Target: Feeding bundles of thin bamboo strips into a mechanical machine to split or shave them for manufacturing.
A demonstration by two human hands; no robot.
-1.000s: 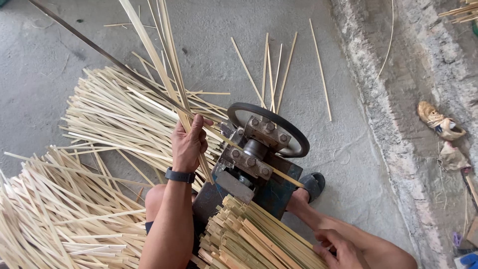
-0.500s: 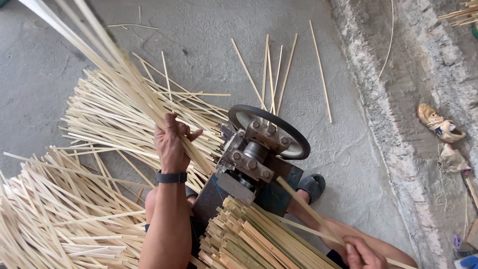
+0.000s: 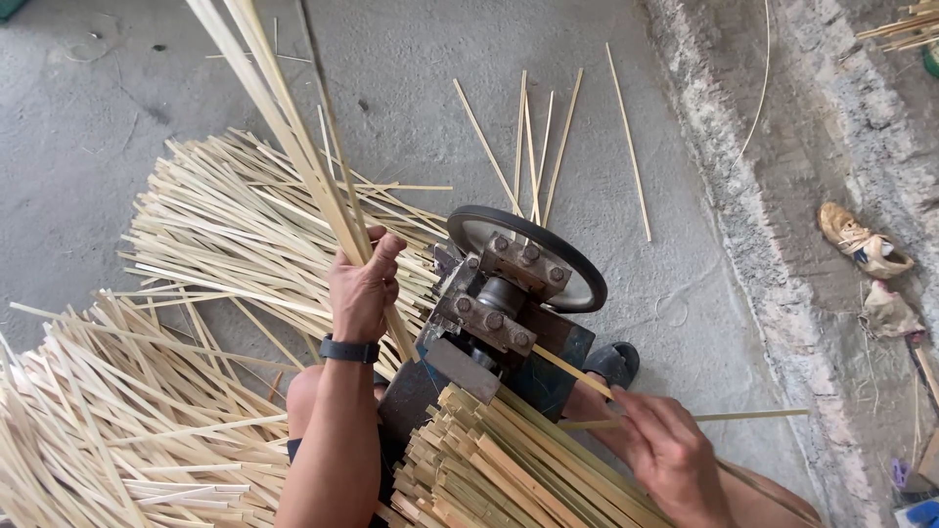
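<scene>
Nearest the camera, a stack of thicker bamboo slats [image 3: 509, 469] lies at the bottom edge, just in front of a dark metal splitting machine [image 3: 489, 323] with bolted blocks and a black wheel [image 3: 577, 269]. The right hand [image 3: 670, 455] at lower right has its fingers pinched on a thin bamboo strip [image 3: 587, 376] that runs from the machine's side across the hand. The left hand [image 3: 364, 286], with a dark wristband [image 3: 349, 349], is closed around a bundle of long bamboo strips [image 3: 284, 117] that slants up and away to the top edge, its lower ends beside the machine. To the left, heaps of pale split strips [image 3: 225, 235] spread over the concrete floor [image 3: 117, 108]. Beyond the wheel, a few loose strips [image 3: 533, 147] lie fanned on the floor. Far right, a worn shoe [image 3: 861, 240] rests on rough ground.
</scene>
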